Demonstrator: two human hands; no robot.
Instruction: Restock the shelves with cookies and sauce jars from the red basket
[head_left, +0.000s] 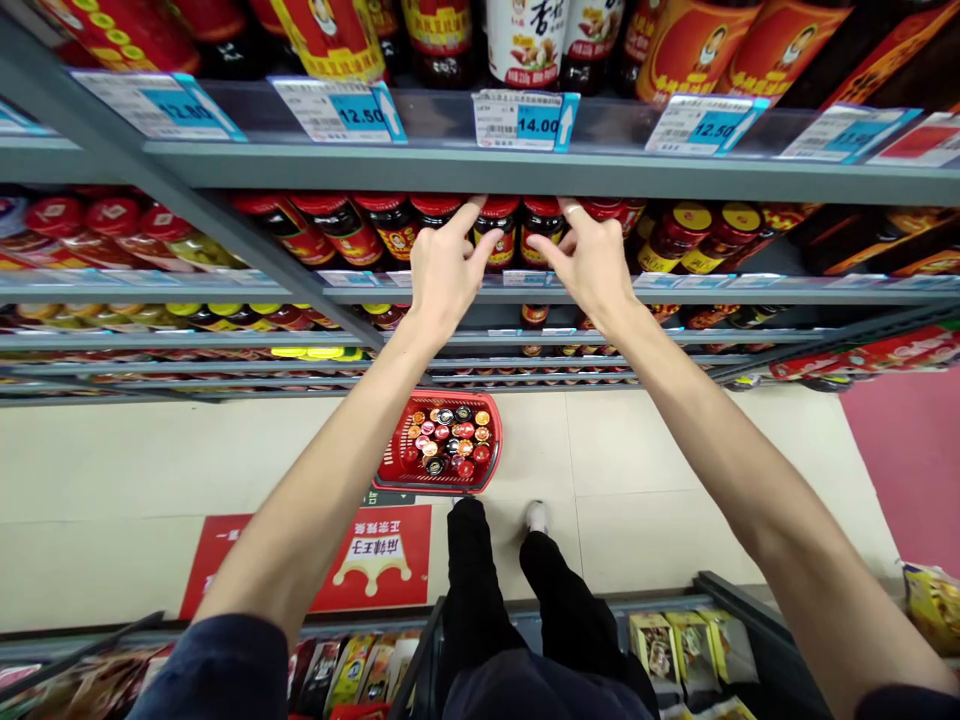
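My left hand (447, 265) reaches into a shelf row of red-lidded sauce jars. Its index finger points up at the lid edges, and its thumb lies apart in front of a dark jar with a red label (498, 228). Beside it, my right hand (594, 262) is in a similar pose, its thumb in front of the neighbouring jar (541, 225) and its index finger stretched up under the shelf edge. Both jars stand upright between my hands. The shelf's edge and my own hands hide the farther fingertips, so firm contact is unclear.
A red shopping basket (491, 480) full of jars stands on the floor by my feet. Above, a grey shelf edge (420, 172) with price tags runs close over my hands. Lower shelves hold more jars, and packaged goods (664, 650) lie on shelving behind me.
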